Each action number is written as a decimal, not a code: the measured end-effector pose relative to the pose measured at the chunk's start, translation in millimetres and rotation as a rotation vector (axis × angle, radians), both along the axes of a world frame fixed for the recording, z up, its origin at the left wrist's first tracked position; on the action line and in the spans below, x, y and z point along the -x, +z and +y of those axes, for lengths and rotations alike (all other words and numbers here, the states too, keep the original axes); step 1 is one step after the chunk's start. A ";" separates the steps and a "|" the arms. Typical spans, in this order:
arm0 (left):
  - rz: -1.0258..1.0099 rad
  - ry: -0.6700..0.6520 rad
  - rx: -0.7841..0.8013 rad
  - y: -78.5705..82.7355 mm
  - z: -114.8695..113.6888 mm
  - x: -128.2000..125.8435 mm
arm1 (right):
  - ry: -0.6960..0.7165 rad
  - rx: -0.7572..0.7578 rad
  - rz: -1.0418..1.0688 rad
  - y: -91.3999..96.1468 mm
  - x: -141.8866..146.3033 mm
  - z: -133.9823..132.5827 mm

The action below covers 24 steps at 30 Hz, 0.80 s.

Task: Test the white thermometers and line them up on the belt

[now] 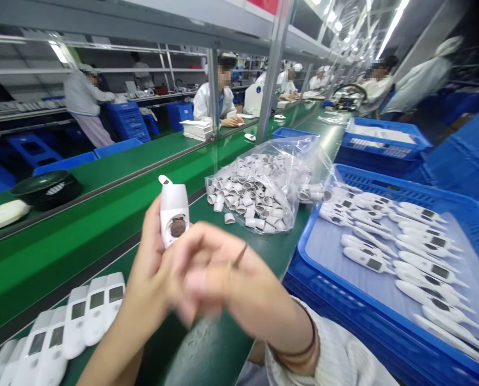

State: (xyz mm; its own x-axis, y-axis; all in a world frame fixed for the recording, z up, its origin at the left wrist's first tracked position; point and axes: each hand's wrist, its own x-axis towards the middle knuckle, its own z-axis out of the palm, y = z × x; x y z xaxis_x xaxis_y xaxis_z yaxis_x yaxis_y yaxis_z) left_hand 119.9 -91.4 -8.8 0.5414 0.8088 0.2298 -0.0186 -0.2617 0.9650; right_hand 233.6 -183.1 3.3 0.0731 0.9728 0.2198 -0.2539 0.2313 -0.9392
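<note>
My left hand (153,273) is closed round a white thermometer body (174,199), held upright with a round opening that shows a brown disc inside. In front of it my right hand (231,273) is smeared by motion, its fingers curled. A thin, dark, pointed tool (240,255) sticks out from that hand; its kind is hidden. Below and left of my left hand, several white thermometers with grey screens (79,311) lie side by side on the green bench. Beyond my hands a clear plastic bag (290,201) lies open, full of short white tube-shaped caps (243,187).
On the right stands a blue tray (309,249) with rows of white stick thermometers (424,244). A green conveyor belt (114,214) runs along the left, past a metal post (269,75). Across it a person (219,99) sits beside stacked white boxes (197,130).
</note>
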 end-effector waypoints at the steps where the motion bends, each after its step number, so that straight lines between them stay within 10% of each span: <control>1: 0.040 0.017 -0.063 -2.3 2.3 -0.1 | -0.197 0.047 -0.194 -4.6 -14.7 16.4; 4: 0.215 0.074 -0.318 -7.1 7.0 -1.4 | -0.758 0.445 -1.009 -34.7 -59.4 60.4; 10: 0.683 0.346 -0.628 -15.4 23.2 -10.4 | -0.662 0.710 -1.341 -99.0 -103.8 111.6; 19: 1.200 0.543 -0.299 -68.0 190.5 17.9 | -0.606 0.486 -1.538 -123.5 -107.7 111.6; 24: 1.197 0.765 -0.218 -89.6 239.1 7.4 | -0.702 0.245 -1.516 -137.9 -115.3 116.0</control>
State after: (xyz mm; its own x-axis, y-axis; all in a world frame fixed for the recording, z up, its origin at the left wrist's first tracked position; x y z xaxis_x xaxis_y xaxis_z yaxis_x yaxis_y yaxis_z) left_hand 112.5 147.7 -98.5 -0.0493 0.9927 0.1104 0.9705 0.0215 0.2400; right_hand 348.9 -67.1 -134.5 0.3549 0.8660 0.3522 0.9272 -0.2776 -0.2517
